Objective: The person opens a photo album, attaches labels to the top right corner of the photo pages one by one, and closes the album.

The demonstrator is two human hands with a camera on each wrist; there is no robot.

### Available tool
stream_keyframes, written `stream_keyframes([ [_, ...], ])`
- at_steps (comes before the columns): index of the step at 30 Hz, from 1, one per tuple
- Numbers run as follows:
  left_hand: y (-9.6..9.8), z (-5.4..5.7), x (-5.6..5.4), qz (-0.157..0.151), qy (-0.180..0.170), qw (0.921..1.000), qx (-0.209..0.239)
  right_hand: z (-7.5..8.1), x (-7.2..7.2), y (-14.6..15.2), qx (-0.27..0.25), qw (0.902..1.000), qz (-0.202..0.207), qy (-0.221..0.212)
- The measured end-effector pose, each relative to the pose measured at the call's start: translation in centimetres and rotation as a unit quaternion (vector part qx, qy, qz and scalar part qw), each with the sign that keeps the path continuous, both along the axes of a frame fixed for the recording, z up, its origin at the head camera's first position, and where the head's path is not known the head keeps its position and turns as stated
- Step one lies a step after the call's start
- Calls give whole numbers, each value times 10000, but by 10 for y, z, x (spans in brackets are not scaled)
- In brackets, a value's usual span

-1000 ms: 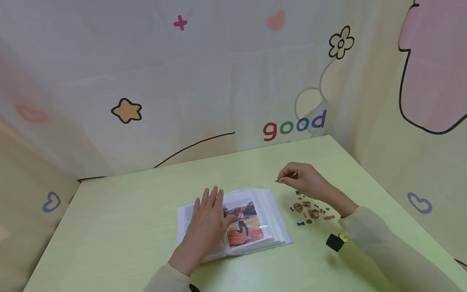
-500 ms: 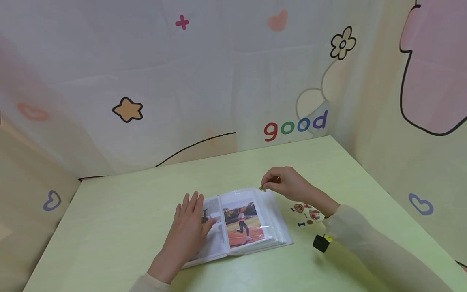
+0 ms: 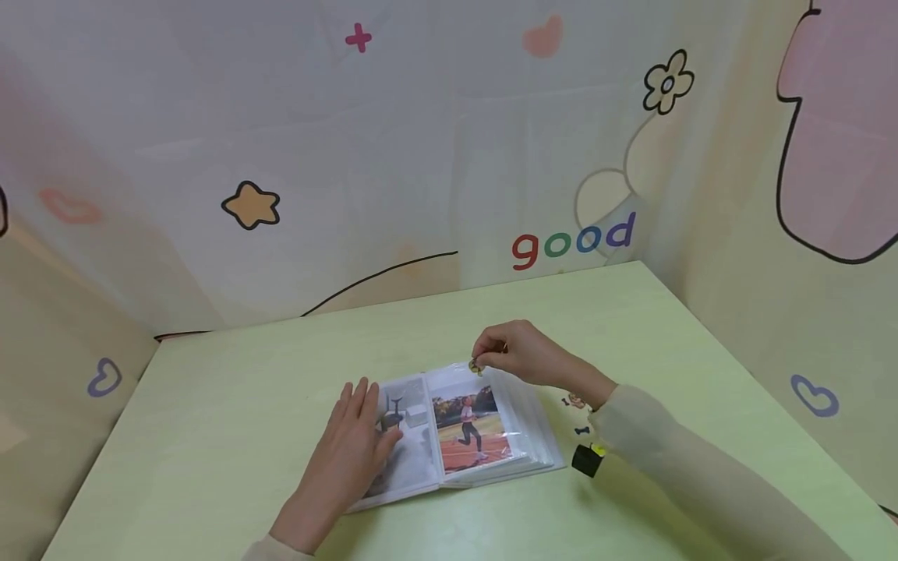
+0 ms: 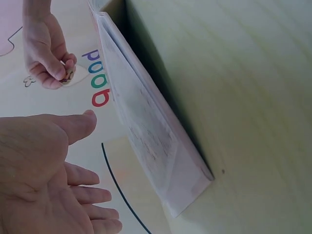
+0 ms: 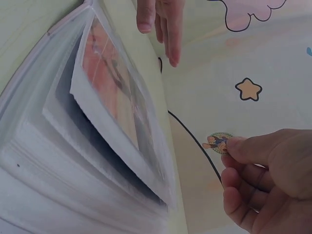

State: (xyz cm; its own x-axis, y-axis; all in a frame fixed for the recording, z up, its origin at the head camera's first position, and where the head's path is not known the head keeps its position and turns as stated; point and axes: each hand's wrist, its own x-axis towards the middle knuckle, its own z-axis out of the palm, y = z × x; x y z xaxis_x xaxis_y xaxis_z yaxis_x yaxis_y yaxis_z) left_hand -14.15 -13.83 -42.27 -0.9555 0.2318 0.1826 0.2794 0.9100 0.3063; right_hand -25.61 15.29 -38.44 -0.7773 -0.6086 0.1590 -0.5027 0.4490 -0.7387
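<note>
The right hand [image 3: 519,354] pinched a small multicoloured disc [image 5: 218,142] at one o'clock of the open white photo album [image 3: 431,428]. The left hand [image 3: 349,446] was outstretched at nine o'clock

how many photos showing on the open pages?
2: runner photo on the head view's right; grey photo on its left, partly behind the left hand. More may be hidden deeper in the album.

Photo album [image 3: 452,379]: clear plastic pockets [image 5: 95,114], glossy, bright reflections streaking the runner photo [image 3: 468,436] beneath. Sticker [image 5: 217,143] thin, smooth-faced, whether paper or plastic cannot be told. Tabletop [image 3: 231,421] smooth with low sheen and faint wood-like grain; backdrop [image 3: 393,148] matt, cloth-like, softly creased; sleeve [image 3: 680,448] matt cloth.
</note>
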Motion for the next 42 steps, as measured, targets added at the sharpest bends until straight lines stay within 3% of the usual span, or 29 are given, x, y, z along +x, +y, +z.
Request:
stream_keyframes([
  [10, -1, -2, 1, 117, -444, 9987, -236, -4, -10, -29, 362, 9991, 226, 2],
  [16, -5, -4, 1, 266, -888, 9957, -44, -1, -16, -46, 580, 9975, 407, 77],
  [29, -9, -11, 2, 208, -989, 9949, 4, -4, -27, -83, 743, 9938, 824, -73],
  [37, -9, -14, 0, 381, -1495, 9880, -23, -10, -32, -95, 1045, 9906, 878, -69],
  [42, -8, -16, 2, 367, -1585, 9867, 49, -13, -34, -100, 1157, 9895, 851, -129],
])
